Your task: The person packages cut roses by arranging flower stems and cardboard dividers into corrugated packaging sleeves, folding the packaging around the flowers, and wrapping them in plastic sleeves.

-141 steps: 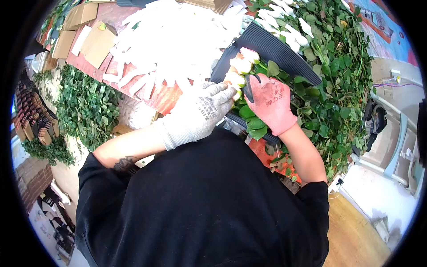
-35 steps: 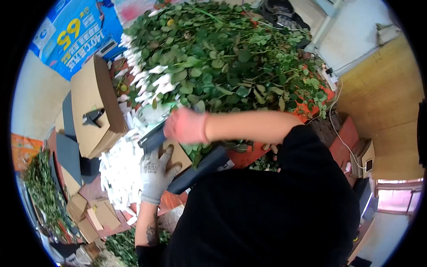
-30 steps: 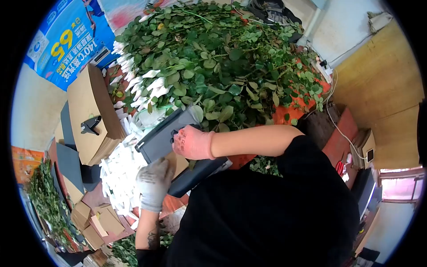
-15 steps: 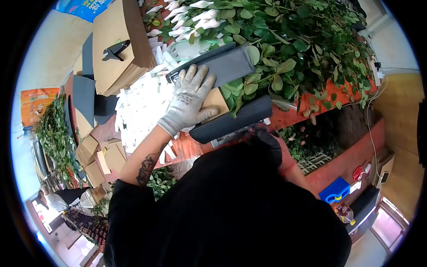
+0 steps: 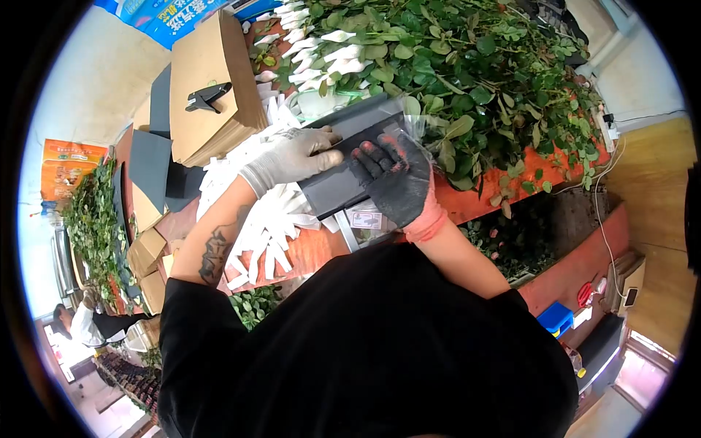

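My left hand, in a pale grey glove, lies on a dark grey sheet. Its thumb points right over the sheet, apart from the bent fingers. My right hand wears a black-coated glove with a red-pink cuff. Its spread fingers rest over the right part of the same sheet, hiding some of it. Behind both hands stands the raised back edge of a dark folder-like piece. Clear plastic sticks out at its right end. Below the sheet shows a clear plastic piece with a small label.
White paper-like strips are heaped on the red table. Leafy stems with white-wrapped heads cover the back. At left stand a cardboard stack with a black clip. Another person is far left.
My right hand has come up from the table's front edge onto the dark sheet. My left hand has turned and its fingers have bent. The rolled black piece and brown card no longer show.
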The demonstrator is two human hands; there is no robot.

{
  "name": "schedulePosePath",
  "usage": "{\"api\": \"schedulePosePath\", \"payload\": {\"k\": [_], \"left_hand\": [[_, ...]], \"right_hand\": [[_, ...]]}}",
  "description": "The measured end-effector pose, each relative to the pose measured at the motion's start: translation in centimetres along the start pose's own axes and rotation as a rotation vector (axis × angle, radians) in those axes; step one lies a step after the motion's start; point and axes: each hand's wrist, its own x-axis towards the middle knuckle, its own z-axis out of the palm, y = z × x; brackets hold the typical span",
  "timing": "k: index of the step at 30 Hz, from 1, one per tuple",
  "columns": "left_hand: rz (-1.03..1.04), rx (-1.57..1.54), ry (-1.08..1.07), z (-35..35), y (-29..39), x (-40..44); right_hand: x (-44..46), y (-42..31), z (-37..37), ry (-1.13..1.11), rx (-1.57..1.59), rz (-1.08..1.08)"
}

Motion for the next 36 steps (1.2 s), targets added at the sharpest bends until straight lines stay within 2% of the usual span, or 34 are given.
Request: {"api": "schedulePosePath", "payload": {"k": [1, 2, 4, 5, 6, 8, 9, 10, 12, 13, 15, 16, 18, 20, 22, 23, 24, 26, 28, 29, 30, 31, 33, 35, 36], "left_hand": [[-0.075, 0.044, 0.002, 0.1, 0.5, 0.3], [-0.155, 0.083, 0.007, 0.3, 1.1, 0.7], [-0.174, 0.094, 0.045, 0.6, 0.9, 1.1], [-0.195, 0.113, 0.085, 0.8, 0.7, 1.2], [-0.208, 0.105, 0.101, 1.1, 0.5, 1.2], [-0.064, 0.121, 0.21, 1.7, 0.0, 1.2], [-0.033, 0.124, 0.232, 1.7, 0.0, 1.1], [-0.047, 0.128, 0.235, 1.7, 0.0, 1.0], [-0.069, 0.216, 0.167, 1.3, 0.0, 1.0], [-0.078, 0.227, 0.193, 1.5, 0.0, 0.9], [-0.077, 0.18, 0.222, 1.5, -0.1, 0.7], [-0.065, 0.133, 0.236, 1.5, 0.0, 0.5], [-0.124, 0.075, 0.227, 1.5, 0.2, -0.3], [0.031, 0.261, 0.492, 2.6, -0.2, -1.1], [0.002, 0.233, 0.471, 3.2, -0.9, -0.8], [-0.013, 0.217, 0.453, 3.2, -1.2, -0.6], [-0.038, 0.228, 0.471, 3.1, -1.1, -0.6], [-0.114, 0.247, 0.389, 2.7, -0.8, -0.7], [-0.131, 0.206, 0.386, 2.3, -0.6, -0.8], [-0.163, 0.21, 0.41, 3.7, -2.2, -0.2], [-0.181, 0.191, 0.365, 2.7, -0.9, -0.8], [-0.205, 0.187, 0.376, 2.6, -0.8, -1.1], [-0.214, 0.191, 0.384, 1.6, -0.3, -1.0], [-0.382, 0.065, 0.375, -1.9, 0.1, -1.1], [-0.244, 0.107, 0.759, -1.8, -4.5, -0.4]], "right_hand": [[0.3, -0.4, -1.0, -0.094, 0.0, 0.04], [0.6, -1.4, -1.8, -0.09, -0.009, 0.041], [0.5, -3.8, -2.0, -0.119, -0.567, -0.413], [0.1, -4.8, -1.5, -0.046, -0.819, -0.655], [-1.8, -3.1, 3.4, -0.078, -0.912, -0.877], [-1.4, -4.7, 4.7, -0.354, -2.066, -1.198], [0.5, -4.6, 5.5, -0.528, -2.491, -1.077], [2.6, -3.6, 4.3, -0.628, -2.681, -1.063], [5.5, -2.9, 4.9, -0.715, -3.019, -0.533], [6.6, -3.3, 4.2, -0.732, -3.015, -0.552], [7.9, -4.5, 3.0, -0.97, -2.924, -0.978], [8.2, -4.4, 2.9, -0.99, -2.915, -0.978], [8.2, -4.2, 3.1, -0.902, -2.983, -0.775], [8.2, -4.0, 4.0, -0.9, -2.908, -0.785], [8.1, -3.6, 5.6, -0.756, -2.962, -0.471], [8.5, -4.0, 4.5, -0.805, -2.861, -0.669], [8.9, -4.3, 3.8, -0.852, -2.85, -0.679], [9.3, -3.8, 3.2, -0.833, -2.766, -1.04], [7.6, -2.0, 3.3, -0.833, -2.909, -1.431], [5.0, -0.6, 5.1, -0.879, -2.958, -1.266], [3.0, 0.6, 7.1, -0.912, -3.01, -1.093], [3.8, 0.9, 6.6, -0.922, -2.999, -1.111], [6.1, 1.1, 4.4, -0.79, -3.008, -0.291], [7.3, 1.6, 4.7, -0.731, -3.016, -0.388], [7.5, 2.2, 5.1, -0.676, -3.012, -0.427]]}}
